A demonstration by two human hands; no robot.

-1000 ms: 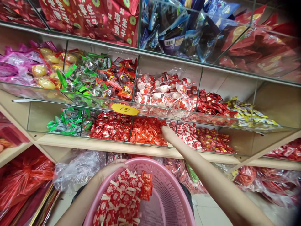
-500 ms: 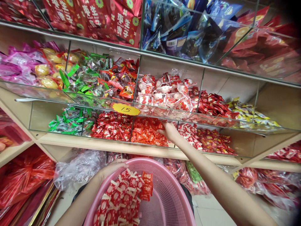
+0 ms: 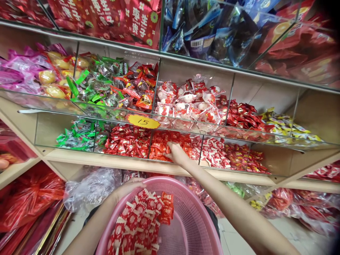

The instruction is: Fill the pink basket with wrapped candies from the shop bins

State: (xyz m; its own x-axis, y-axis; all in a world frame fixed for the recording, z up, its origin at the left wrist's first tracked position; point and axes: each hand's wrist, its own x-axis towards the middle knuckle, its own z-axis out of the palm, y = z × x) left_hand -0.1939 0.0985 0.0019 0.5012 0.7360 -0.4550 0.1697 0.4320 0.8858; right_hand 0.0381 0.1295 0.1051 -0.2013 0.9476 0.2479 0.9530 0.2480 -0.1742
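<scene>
My left hand (image 3: 130, 187) grips the far left rim of a pink plastic basket (image 3: 204, 216), its fingers over the edge. Inside the basket lies a heap of red-and-white wrapped candies (image 3: 138, 223), with a few orange-red wrapped candies (image 3: 167, 208) at the heap's right side. My right hand (image 3: 175, 153) reaches into the lower shelf bin of orange-red wrapped candies (image 3: 158, 141). Its fingers are bent down among the wrappers. Whether they hold a candy is hidden from me.
Glass dividers split the shelves. Left of my right hand is a bin of red candies (image 3: 127, 141); to its right, red-and-white candies (image 3: 215, 152). A yellow price tag (image 3: 143, 121) reading 15 hangs above. Plastic bags (image 3: 92, 189) lie below the shelf.
My right hand has moved left within the orange-red candy bin, away from its right side. My left hand stays on the basket rim, and the basket's contents look the same.
</scene>
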